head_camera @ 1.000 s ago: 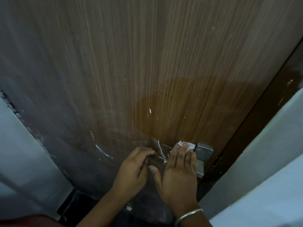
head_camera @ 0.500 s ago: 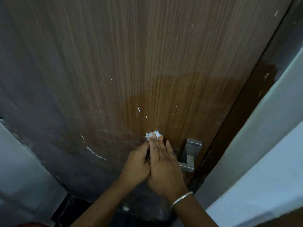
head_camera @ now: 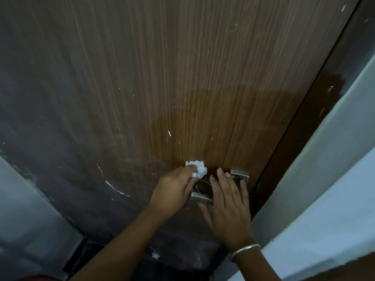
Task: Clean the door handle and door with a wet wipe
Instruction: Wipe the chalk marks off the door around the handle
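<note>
Door: brown wood-grain panel, streaked and dusty grey toward its left side, with a darker damp-looking patch just above the door handle. White flecks and scratches lie left of the handle. Wall: pale, right of the handle past the dark frame. Handle: metal lever on a square plate, near the door's right edge. Wet wipe: white, crumpled, just upper left of the handle, against the door. Left hand: fingers closed, pinching the wipe. Right hand: fingers spread and extended, laid flat over the lever, holding nothing; bangle on its wrist.
</note>
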Demonstrator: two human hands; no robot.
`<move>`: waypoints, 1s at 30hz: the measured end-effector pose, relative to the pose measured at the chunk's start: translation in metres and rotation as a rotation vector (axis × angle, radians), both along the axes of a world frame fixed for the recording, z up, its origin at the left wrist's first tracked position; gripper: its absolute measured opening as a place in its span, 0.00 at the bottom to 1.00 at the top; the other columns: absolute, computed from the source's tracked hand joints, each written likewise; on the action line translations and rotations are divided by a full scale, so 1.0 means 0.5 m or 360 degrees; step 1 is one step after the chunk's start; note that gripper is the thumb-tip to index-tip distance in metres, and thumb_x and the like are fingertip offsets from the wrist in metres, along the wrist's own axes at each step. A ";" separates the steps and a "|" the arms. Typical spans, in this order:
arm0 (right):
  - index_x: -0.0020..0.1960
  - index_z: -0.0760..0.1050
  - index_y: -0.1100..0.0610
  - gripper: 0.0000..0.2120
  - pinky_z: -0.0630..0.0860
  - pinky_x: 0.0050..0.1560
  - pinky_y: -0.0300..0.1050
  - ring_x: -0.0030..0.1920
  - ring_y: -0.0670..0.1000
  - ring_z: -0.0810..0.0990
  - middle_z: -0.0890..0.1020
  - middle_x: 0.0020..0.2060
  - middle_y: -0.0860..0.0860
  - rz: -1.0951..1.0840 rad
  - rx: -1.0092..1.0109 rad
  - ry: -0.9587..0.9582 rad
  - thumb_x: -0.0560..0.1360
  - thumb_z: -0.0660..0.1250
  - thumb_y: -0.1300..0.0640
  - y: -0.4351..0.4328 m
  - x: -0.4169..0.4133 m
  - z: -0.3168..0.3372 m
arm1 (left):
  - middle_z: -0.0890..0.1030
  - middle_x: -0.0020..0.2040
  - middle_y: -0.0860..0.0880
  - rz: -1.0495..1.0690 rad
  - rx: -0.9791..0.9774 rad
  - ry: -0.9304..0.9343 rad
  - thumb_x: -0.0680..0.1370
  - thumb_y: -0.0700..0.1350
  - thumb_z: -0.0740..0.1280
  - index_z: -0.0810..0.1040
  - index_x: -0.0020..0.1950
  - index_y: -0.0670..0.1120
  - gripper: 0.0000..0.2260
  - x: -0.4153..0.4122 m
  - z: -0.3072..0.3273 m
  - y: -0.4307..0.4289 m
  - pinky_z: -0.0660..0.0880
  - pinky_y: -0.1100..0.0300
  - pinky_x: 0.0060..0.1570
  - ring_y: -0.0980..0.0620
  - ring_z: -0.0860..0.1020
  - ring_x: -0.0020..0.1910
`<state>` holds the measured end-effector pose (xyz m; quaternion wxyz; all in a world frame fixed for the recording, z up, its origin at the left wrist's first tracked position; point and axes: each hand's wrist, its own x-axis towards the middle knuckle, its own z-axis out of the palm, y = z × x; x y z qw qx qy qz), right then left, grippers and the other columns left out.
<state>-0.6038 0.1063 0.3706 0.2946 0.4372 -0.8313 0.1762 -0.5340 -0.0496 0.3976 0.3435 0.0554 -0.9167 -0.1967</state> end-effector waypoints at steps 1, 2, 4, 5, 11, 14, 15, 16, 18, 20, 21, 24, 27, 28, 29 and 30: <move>0.69 0.62 0.59 0.32 0.51 0.72 0.56 0.70 0.56 0.62 0.66 0.70 0.59 -0.0013 -0.0028 0.0013 0.72 0.60 0.41 -0.003 0.000 -0.005 | 0.82 0.46 0.45 -0.0048 -0.0161 0.0031 0.76 0.46 0.61 0.75 0.56 0.45 0.10 -0.003 0.001 -0.002 0.79 0.58 0.42 0.51 0.80 0.44; 0.71 0.60 0.60 0.34 0.51 0.72 0.55 0.72 0.57 0.59 0.62 0.71 0.59 -0.0032 -0.0069 0.0002 0.72 0.59 0.40 -0.005 -0.001 -0.008 | 0.82 0.44 0.45 -0.0096 -0.0359 0.0082 0.76 0.44 0.62 0.76 0.55 0.45 0.10 -0.007 0.000 -0.007 0.78 0.56 0.40 0.50 0.80 0.42; 0.73 0.56 0.60 0.38 0.49 0.73 0.54 0.73 0.57 0.55 0.56 0.73 0.58 -0.0073 -0.0115 -0.0023 0.72 0.58 0.38 -0.007 -0.001 -0.011 | 0.81 0.43 0.46 -0.0126 -0.0772 0.0248 0.75 0.41 0.65 0.77 0.55 0.45 0.09 -0.015 -0.007 -0.023 0.76 0.55 0.37 0.50 0.78 0.41; 0.73 0.55 0.60 0.38 0.48 0.74 0.54 0.74 0.57 0.54 0.55 0.74 0.58 -0.0086 -0.0110 -0.0019 0.72 0.58 0.38 -0.008 -0.001 -0.012 | 0.81 0.45 0.47 -0.0087 -0.0931 0.0363 0.75 0.41 0.66 0.77 0.55 0.46 0.09 -0.019 -0.009 -0.032 0.73 0.54 0.39 0.50 0.76 0.43; 0.73 0.55 0.59 0.38 0.49 0.73 0.55 0.74 0.58 0.54 0.54 0.74 0.58 -0.0108 -0.0070 0.0052 0.72 0.58 0.37 -0.010 -0.005 -0.016 | 0.71 0.63 0.57 0.0107 -0.1451 0.0628 0.76 0.47 0.66 0.73 0.62 0.52 0.14 -0.026 -0.043 -0.064 0.62 0.42 0.59 0.48 0.69 0.62; 0.74 0.53 0.59 0.39 0.48 0.74 0.54 0.74 0.58 0.53 0.53 0.74 0.58 -0.0118 -0.0049 0.0068 0.73 0.58 0.37 -0.009 -0.005 -0.018 | 0.69 0.64 0.57 0.0046 -0.1580 0.0436 0.77 0.48 0.62 0.69 0.65 0.52 0.16 -0.017 -0.065 -0.076 0.56 0.34 0.62 0.46 0.67 0.65; 0.74 0.52 0.59 0.39 0.48 0.74 0.55 0.74 0.58 0.53 0.53 0.74 0.58 -0.0117 -0.0064 0.0063 0.73 0.58 0.37 -0.010 -0.005 -0.019 | 0.68 0.65 0.57 0.0066 -0.1615 0.0381 0.78 0.48 0.60 0.67 0.67 0.53 0.17 -0.018 -0.067 -0.078 0.55 0.32 0.62 0.45 0.65 0.66; 0.74 0.52 0.59 0.39 0.49 0.73 0.55 0.74 0.59 0.54 0.53 0.74 0.58 -0.0116 -0.0095 0.0052 0.73 0.58 0.36 -0.010 -0.004 -0.019 | 0.67 0.66 0.57 0.0088 -0.1642 0.0327 0.78 0.49 0.58 0.65 0.69 0.54 0.19 -0.022 -0.067 -0.078 0.53 0.31 0.63 0.45 0.64 0.67; 0.74 0.52 0.61 0.40 0.51 0.73 0.56 0.74 0.59 0.54 0.54 0.73 0.60 -0.0116 -0.0177 0.0016 0.73 0.57 0.35 -0.012 -0.002 -0.021 | 0.64 0.68 0.56 0.0063 -0.1671 0.0221 0.79 0.49 0.54 0.61 0.71 0.54 0.20 -0.030 -0.067 -0.076 0.49 0.30 0.63 0.44 0.61 0.69; 0.73 0.51 0.63 0.41 0.50 0.73 0.57 0.75 0.59 0.50 0.54 0.73 0.61 -0.0125 -0.0254 -0.0038 0.74 0.55 0.33 -0.016 0.002 -0.020 | 0.62 0.69 0.54 -0.0019 -0.1727 0.0116 0.76 0.50 0.54 0.61 0.72 0.54 0.23 -0.037 -0.063 -0.073 0.47 0.30 0.63 0.45 0.58 0.70; 0.73 0.51 0.63 0.42 0.49 0.74 0.57 0.75 0.59 0.49 0.54 0.73 0.61 -0.0133 -0.0285 -0.0063 0.74 0.53 0.33 -0.017 0.004 -0.019 | 0.62 0.69 0.54 -0.0065 -0.1754 0.0066 0.74 0.51 0.55 0.63 0.71 0.54 0.24 -0.039 -0.059 -0.070 0.49 0.31 0.63 0.45 0.58 0.70; 0.73 0.51 0.64 0.42 0.49 0.73 0.58 0.75 0.59 0.47 0.52 0.73 0.61 -0.0142 -0.0328 -0.0094 0.75 0.51 0.32 -0.021 0.005 -0.018 | 0.66 0.70 0.54 -0.0189 -0.1825 -0.0085 0.69 0.57 0.62 0.72 0.65 0.56 0.25 -0.048 -0.047 -0.054 0.54 0.35 0.61 0.47 0.58 0.70; 0.73 0.51 0.63 0.41 0.49 0.73 0.59 0.75 0.59 0.47 0.53 0.73 0.62 -0.0139 -0.0303 -0.0079 0.74 0.51 0.32 -0.020 0.002 -0.017 | 0.61 0.70 0.53 -0.0199 -0.1798 -0.0120 0.68 0.59 0.63 0.69 0.67 0.58 0.27 -0.049 -0.052 -0.035 0.55 0.34 0.60 0.46 0.58 0.70; 0.73 0.51 0.63 0.41 0.49 0.73 0.59 0.75 0.59 0.48 0.53 0.73 0.62 -0.0141 -0.0287 -0.0073 0.74 0.51 0.32 -0.020 0.002 -0.018 | 0.60 0.70 0.53 -0.0184 -0.1759 -0.0106 0.68 0.59 0.63 0.69 0.67 0.59 0.26 -0.047 -0.057 -0.029 0.58 0.33 0.59 0.46 0.59 0.69; 0.73 0.51 0.63 0.42 0.49 0.73 0.59 0.75 0.60 0.48 0.53 0.73 0.63 -0.0142 -0.0268 -0.0069 0.74 0.51 0.32 -0.019 0.001 -0.019 | 0.60 0.69 0.53 -0.0165 -0.1717 -0.0092 0.68 0.60 0.63 0.70 0.66 0.60 0.26 -0.045 -0.059 -0.023 0.62 0.32 0.59 0.46 0.59 0.69; 0.73 0.50 0.63 0.42 0.49 0.73 0.59 0.75 0.60 0.48 0.53 0.73 0.63 -0.0142 -0.0250 -0.0063 0.74 0.51 0.31 -0.018 0.001 -0.019 | 0.60 0.69 0.53 -0.0139 -0.1683 -0.0092 0.67 0.60 0.64 0.70 0.65 0.60 0.26 -0.042 -0.060 -0.018 0.67 0.32 0.57 0.46 0.60 0.69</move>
